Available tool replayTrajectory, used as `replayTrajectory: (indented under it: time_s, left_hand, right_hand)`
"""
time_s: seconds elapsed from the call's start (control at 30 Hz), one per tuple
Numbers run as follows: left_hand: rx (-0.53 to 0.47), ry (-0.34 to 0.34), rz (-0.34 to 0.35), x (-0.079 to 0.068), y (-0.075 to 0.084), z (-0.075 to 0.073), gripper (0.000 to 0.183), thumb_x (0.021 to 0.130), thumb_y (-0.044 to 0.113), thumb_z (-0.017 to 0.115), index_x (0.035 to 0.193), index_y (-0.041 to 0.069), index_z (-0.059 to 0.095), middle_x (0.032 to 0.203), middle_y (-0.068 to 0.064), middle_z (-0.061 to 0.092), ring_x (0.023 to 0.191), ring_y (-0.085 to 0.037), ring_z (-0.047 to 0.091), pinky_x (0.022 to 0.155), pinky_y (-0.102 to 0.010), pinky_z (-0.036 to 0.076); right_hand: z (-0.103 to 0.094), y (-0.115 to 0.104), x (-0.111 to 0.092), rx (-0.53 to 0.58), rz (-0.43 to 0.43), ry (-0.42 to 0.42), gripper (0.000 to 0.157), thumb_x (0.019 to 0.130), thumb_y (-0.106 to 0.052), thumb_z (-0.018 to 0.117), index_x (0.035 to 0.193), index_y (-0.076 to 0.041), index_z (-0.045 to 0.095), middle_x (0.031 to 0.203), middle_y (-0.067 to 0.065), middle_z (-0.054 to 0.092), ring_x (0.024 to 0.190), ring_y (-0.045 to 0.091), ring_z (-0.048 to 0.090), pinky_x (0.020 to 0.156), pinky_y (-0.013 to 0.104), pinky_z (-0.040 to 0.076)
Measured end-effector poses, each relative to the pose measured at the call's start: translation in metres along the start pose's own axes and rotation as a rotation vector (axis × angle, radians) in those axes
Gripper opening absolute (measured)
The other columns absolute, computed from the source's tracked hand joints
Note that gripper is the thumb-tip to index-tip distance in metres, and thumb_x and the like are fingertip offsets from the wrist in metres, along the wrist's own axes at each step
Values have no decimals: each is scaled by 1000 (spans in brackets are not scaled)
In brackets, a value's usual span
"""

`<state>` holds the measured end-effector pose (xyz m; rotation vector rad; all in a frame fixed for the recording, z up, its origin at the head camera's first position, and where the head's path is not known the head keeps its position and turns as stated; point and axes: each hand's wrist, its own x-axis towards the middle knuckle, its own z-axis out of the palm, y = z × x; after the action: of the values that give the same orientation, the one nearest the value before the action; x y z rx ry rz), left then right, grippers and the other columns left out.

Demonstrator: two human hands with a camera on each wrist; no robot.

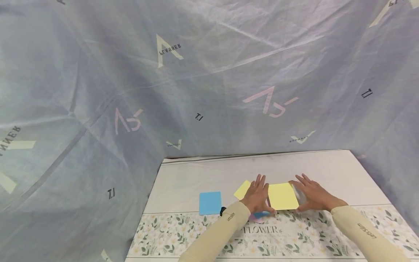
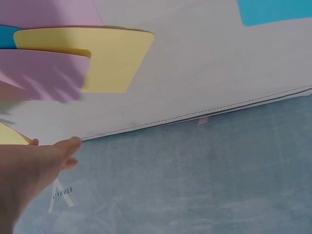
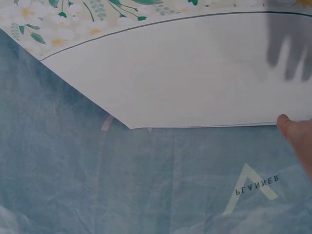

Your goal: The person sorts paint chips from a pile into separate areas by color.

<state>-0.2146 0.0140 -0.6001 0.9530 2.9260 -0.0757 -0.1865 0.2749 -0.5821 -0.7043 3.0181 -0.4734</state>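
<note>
A yellow square card [image 1: 283, 197] lies between my two hands in the head view. My left hand [image 1: 256, 196] is at its left edge, thumb and fingers spread along that side. The right hand [image 1: 315, 194] spans the right edge the same way, its fingers extended. Partly under the left hand are another yellow card [image 1: 242, 190], a blue card [image 1: 261, 214] and a pink one. In the left wrist view, overlapping pink [image 2: 44, 73] and yellow cards [image 2: 114, 58] lie beyond the left hand [image 2: 36, 168]. The right wrist view shows only part of the right hand [image 3: 295, 139].
A blue square card [image 1: 210, 203] lies apart to the left. The table cover is white [image 1: 196, 174] at the back, with a floral band [image 1: 176, 233] in front. Grey-blue fabric [image 1: 209, 80] with printed letters hangs behind and at both sides.
</note>
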Motion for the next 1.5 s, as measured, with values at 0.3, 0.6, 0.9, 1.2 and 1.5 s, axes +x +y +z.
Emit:
replayTrajectory:
  time_s: [0.3, 0.6, 0.9, 1.2, 1.5]
  left_hand:
    - [7, -17, 10, 6, 5, 1, 115, 69, 85, 62, 156, 17, 32, 168, -7, 10, 156, -23, 3, 123, -37, 21]
    - [3, -15, 11, 11, 10, 0, 113, 70, 84, 62, 156, 17, 33, 168, -7, 9, 156, -24, 3, 123, -37, 22]
    - [-13, -13, 7, 16, 18, 3, 113, 69, 85, 61, 156, 18, 33, 168, -6, 8, 156, -22, 1, 124, -35, 20]
    - [-39, -27, 15, 20, 25, 5, 115, 69, 85, 62, 157, 18, 30, 168, -6, 8, 156, -22, 0, 124, -35, 19]
    - [-41, -40, 13, 25, 32, 7, 116, 68, 85, 63, 158, 19, 28, 168, -7, 7, 156, -22, -1, 124, -35, 18]
  right_hand:
    - [-4, 4, -3, -7, 11, -9, 108, 54, -49, 95, 142, -7, 46, 148, 37, 37, 136, 62, 29, 99, 75, 33]
    - [-7, 9, -5, -18, 27, -9, 109, 53, -48, 95, 141, -7, 47, 148, 37, 37, 135, 62, 29, 99, 76, 33]
    - [-7, 15, -9, -18, 47, -4, 112, 49, -50, 96, 141, -7, 49, 147, 37, 38, 135, 62, 30, 99, 76, 33]
    - [-8, 19, -15, -22, 62, -11, 111, 49, -48, 96, 140, -5, 50, 145, 39, 39, 133, 64, 31, 97, 77, 33]
    - [-7, 23, -22, -35, 91, -21, 109, 50, -46, 96, 139, -4, 50, 144, 40, 40, 132, 64, 32, 97, 77, 34]
